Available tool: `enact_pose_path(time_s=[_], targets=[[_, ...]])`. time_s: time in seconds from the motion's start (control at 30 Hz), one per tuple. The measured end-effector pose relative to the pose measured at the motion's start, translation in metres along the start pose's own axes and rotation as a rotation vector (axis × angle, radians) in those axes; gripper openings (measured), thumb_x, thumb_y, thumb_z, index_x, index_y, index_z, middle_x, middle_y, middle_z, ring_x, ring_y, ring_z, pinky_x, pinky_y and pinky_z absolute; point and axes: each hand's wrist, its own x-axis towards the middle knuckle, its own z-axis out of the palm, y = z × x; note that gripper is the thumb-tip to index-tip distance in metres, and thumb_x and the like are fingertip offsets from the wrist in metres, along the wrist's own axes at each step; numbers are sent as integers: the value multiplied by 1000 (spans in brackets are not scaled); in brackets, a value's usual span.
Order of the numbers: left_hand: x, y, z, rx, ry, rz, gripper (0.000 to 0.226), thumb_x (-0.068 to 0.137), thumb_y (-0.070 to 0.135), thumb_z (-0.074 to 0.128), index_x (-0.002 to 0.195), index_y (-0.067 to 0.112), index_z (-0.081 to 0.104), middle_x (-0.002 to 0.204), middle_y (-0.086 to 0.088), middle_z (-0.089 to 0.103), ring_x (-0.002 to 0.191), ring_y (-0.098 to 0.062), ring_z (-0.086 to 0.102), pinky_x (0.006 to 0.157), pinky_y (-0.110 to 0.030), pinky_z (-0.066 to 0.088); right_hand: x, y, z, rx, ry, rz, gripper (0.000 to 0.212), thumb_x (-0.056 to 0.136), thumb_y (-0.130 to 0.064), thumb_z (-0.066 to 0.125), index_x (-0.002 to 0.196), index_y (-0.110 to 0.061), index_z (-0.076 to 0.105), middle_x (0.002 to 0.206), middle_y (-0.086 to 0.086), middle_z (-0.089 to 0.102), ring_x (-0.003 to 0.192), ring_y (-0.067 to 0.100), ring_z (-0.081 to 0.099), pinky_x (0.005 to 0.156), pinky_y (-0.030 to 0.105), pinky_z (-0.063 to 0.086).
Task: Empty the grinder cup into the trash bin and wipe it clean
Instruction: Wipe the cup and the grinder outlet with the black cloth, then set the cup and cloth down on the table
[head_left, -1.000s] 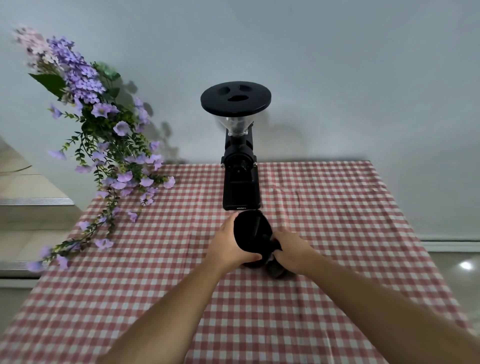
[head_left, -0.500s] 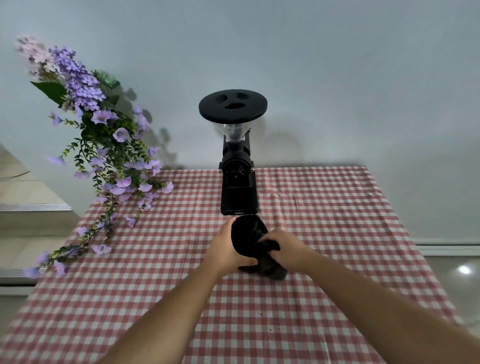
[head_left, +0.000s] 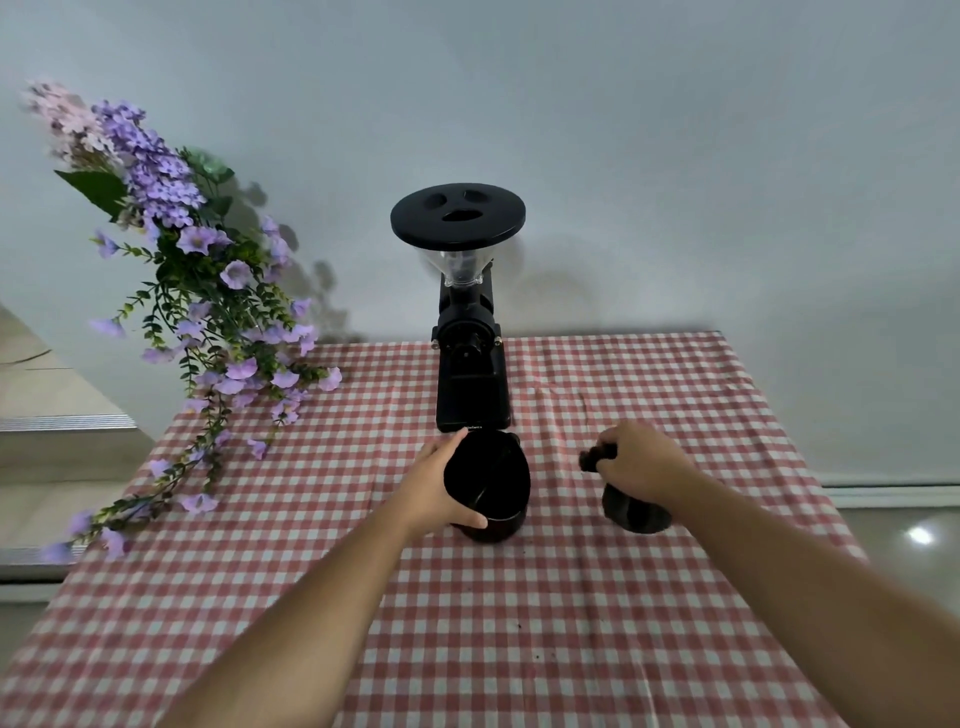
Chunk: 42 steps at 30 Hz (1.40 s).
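The black grinder cup is tilted with its dark opening towards me, just in front of the grinder's base. My left hand grips its left side, thumb at the lower rim. My right hand is off to the right of the cup, closed around a dark cloth that hangs down below the fist, with a bit poking out by the fingers. The cup and the cloth are apart. No trash bin is in view.
A black coffee grinder with a round lid and clear hopper stands at the back of the red-checked tablecloth. Purple artificial flowers droop over the table's left side. A few dark crumbs lie on the cloth near me.
My right hand has pulled the dark cloth out of the cup and moved it to the right. The left hand still holds the cup in front of the grinder.
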Motion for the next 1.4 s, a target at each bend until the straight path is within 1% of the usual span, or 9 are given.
enact_pose_path(time_s=[0.13,0.37,0.5,0.6,0.67,0.77,0.87,1.13,1.4], targets=[[1,-5,-7,-61,-9,-34,123,56,20,92,151,37,16,156,4,29,141,-19,30,112,-44,36,-2,14,15,-196,17,117,28,90,-23,56,117,-22,60,107,-3,58,77,13,58,59,26,52],[-4,-7,-4,-171,0,-46,116,61,16,90,149,39,17,154,1,31,139,-25,35,108,-48,40,3,12,32,-333,27,-50,42,91,-39,47,132,-29,49,142,-4,48,130,24,41,108,46,33],[-12,-9,2,-246,42,-69,109,63,12,88,147,39,23,148,7,37,134,-21,41,102,-39,47,13,-18,30,-48,37,-154,38,94,-34,47,131,-29,51,144,-1,47,118,18,52,92,29,48],[-20,-17,8,-377,115,-117,95,66,16,88,143,30,34,133,10,48,119,-14,53,96,-38,51,23,-35,34,275,-22,-147,38,96,-25,47,134,-26,49,137,4,53,61,0,59,48,13,44],[-24,-22,14,-479,198,-177,73,71,19,85,132,24,46,122,9,58,108,-11,60,91,-36,54,29,-42,38,408,-50,-131,40,98,-19,44,137,-23,45,135,6,55,41,-2,50,39,14,40],[-27,-25,23,-586,273,-249,46,73,19,82,111,24,57,107,4,67,97,-12,66,87,-37,57,32,-53,43,477,-84,-130,42,99,-15,40,141,-22,43,144,2,48,75,5,60,57,18,50],[-27,-26,29,-687,300,-280,36,74,16,81,101,23,59,103,-1,68,96,-17,67,85,-39,58,34,-59,50,613,-150,-97,41,99,-8,38,137,-21,49,137,4,54,97,21,66,85,40,57],[-23,-35,26,-1072,358,-326,25,85,2,67,109,8,68,109,-7,73,102,-19,69,92,-35,54,35,-44,55,850,-149,-11,30,95,-3,49,119,-12,64,114,4,69,100,15,66,93,33,54],[23,16,28,-1069,367,-240,28,87,0,65,113,11,67,111,-5,69,101,-17,68,86,-28,55,46,-3,32,1042,-27,62,23,93,-2,53,111,-11,66,103,1,72,93,13,70,88,32,56]])
